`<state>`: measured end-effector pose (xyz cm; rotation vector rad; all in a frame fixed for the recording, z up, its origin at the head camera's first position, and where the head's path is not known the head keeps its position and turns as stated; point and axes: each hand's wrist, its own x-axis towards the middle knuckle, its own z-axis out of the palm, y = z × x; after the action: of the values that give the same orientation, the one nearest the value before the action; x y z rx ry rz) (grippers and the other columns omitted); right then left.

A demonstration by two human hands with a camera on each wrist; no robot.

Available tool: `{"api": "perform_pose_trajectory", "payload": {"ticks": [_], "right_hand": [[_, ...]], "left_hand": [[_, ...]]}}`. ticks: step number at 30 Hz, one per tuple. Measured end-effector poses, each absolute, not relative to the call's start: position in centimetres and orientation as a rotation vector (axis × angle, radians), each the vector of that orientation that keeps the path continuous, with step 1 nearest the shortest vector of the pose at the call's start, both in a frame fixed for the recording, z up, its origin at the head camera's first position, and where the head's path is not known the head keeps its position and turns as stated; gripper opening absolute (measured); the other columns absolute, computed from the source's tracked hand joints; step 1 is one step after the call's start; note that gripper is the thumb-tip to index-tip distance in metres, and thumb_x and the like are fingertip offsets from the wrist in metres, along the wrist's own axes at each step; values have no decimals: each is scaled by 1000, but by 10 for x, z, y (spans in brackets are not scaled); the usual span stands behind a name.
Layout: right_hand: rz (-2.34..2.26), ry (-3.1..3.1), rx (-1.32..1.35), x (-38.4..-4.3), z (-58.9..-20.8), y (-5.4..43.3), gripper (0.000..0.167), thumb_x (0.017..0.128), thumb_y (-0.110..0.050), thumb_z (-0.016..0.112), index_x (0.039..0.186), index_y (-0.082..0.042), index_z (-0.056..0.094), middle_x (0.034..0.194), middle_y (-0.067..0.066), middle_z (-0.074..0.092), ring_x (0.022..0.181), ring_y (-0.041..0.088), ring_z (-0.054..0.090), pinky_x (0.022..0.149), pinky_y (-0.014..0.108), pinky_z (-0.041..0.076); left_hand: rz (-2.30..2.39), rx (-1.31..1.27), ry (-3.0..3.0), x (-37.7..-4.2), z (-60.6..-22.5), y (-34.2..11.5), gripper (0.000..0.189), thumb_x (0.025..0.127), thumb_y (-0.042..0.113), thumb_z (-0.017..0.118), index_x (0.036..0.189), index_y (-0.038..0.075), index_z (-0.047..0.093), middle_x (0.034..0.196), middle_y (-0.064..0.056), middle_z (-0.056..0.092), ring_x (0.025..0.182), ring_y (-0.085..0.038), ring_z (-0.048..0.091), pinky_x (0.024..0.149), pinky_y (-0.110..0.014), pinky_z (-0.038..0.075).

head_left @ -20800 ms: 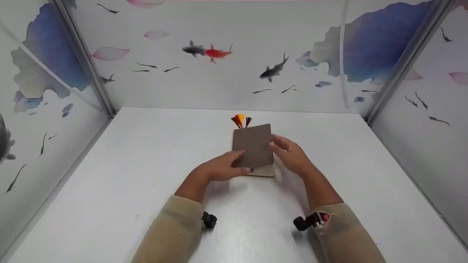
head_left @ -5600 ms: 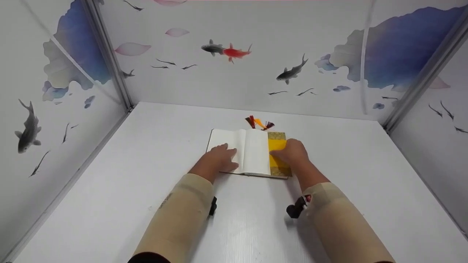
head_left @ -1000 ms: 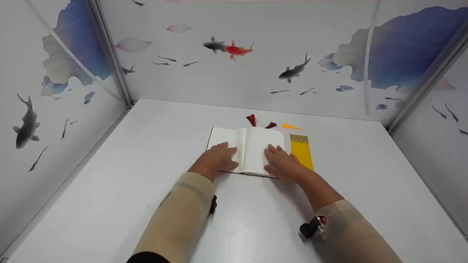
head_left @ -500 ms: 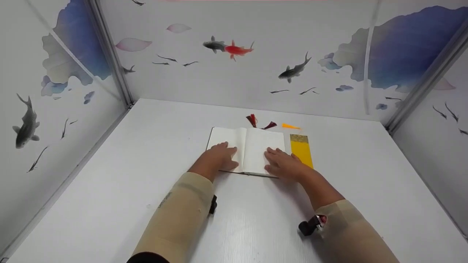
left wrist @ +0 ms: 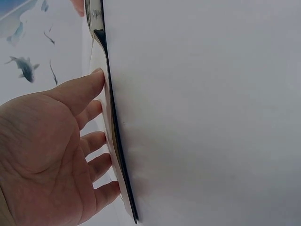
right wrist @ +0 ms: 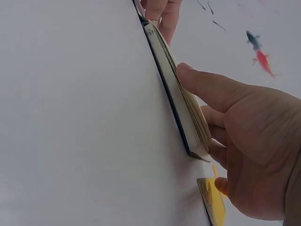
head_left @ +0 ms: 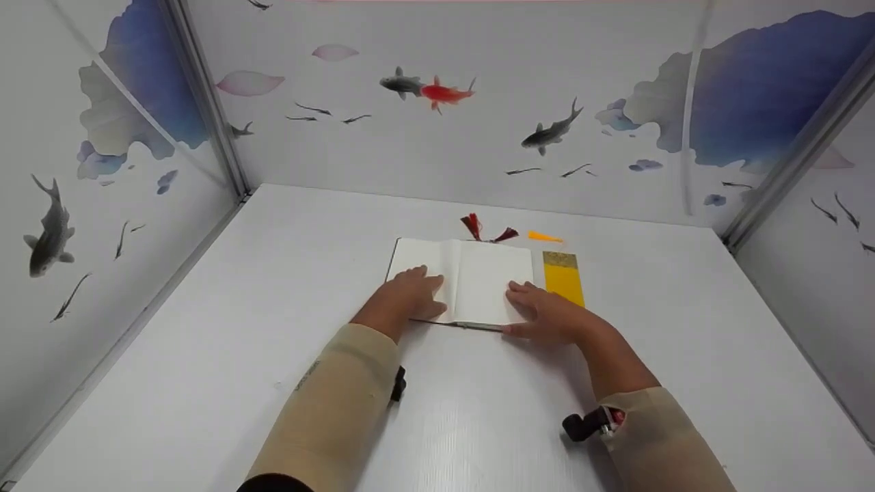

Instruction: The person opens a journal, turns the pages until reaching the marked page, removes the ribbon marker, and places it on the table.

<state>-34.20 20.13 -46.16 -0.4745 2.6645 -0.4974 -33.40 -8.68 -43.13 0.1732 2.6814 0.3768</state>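
An open notebook (head_left: pixel 492 273) with blank white pages lies on the table. My left hand (head_left: pixel 403 297) rests on its left page with fingers spread; in the left wrist view, the left hand's fingertips (left wrist: pixel 108 162) touch the page. At the lower right corner of the right page is my right hand (head_left: pixel 550 314), its thumb by the bottom edge and its fingers on the page near the right side. The right wrist view shows the right thumb (right wrist: pixel 202 80) against the page edges (right wrist: pixel 181 89). A yellow bookmark (head_left: pixel 562 280) with a gold patterned end lies right of the notebook, partly behind the right hand.
An orange tassel (head_left: pixel 545 236) lies above the bookmark. Red and dark tassels (head_left: pixel 472 224) stick out behind the notebook's top edge, with a maroon tassel (head_left: pixel 506 235) beside them. White walls (head_left: pixel 451 157) with painted fish enclose the white table (head_left: pixel 307 260) at the back and sides.
My right hand has slid from the right page toward its lower right corner, its thumb now at the bottom edge. Earlier, the bookmark lay against the notebook's right side. My left hand stays put.
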Motion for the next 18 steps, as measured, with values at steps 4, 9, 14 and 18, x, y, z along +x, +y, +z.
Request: {"api": "perform_pose_trajectory", "payload": {"ticks": [4, 9, 14, 18], "right_hand": [[-530, 2638, -422, -341, -462, 205, 94, 91, -69, 73, 169, -37, 31, 181, -9, 21, 171, 26, 11, 135, 62, 15], [-564, 2623, -385, -339, -459, 206, 84, 94, -66, 70, 166, -39, 37, 179, -10, 25, 170, 23, 15, 135, 61, 17], [-562, 2649, -369, -337, -455, 204, 77, 95, -57, 75, 163, -39, 43, 177, -10, 31, 169, 23, 19, 134, 60, 22], [-561, 2660, -351, -335, -454, 202, 74, 95, -53, 77, 161, -39, 47, 176, -10, 35, 169, 22, 22, 134, 60, 25]], "left_hand": [[360, 177, 2682, -334, -432, -85, 72, 109, 47, 57, 172, 27, 27, 183, -8, 14, 170, -32, 13, 138, -51, 17], [361, 166, 2678, -335, -432, -85, 72, 109, 47, 58, 171, 28, 28, 183, -7, 15, 170, -31, 13, 138, -51, 17], [361, 188, 2676, -337, -432, -86, 72, 109, 46, 57, 172, 26, 27, 183, -8, 14, 170, -32, 13, 138, -51, 18], [361, 181, 2671, -338, -433, -88, 73, 109, 46, 56, 172, 26, 26, 183, -7, 13, 170, -31, 12, 138, -52, 17]]}}
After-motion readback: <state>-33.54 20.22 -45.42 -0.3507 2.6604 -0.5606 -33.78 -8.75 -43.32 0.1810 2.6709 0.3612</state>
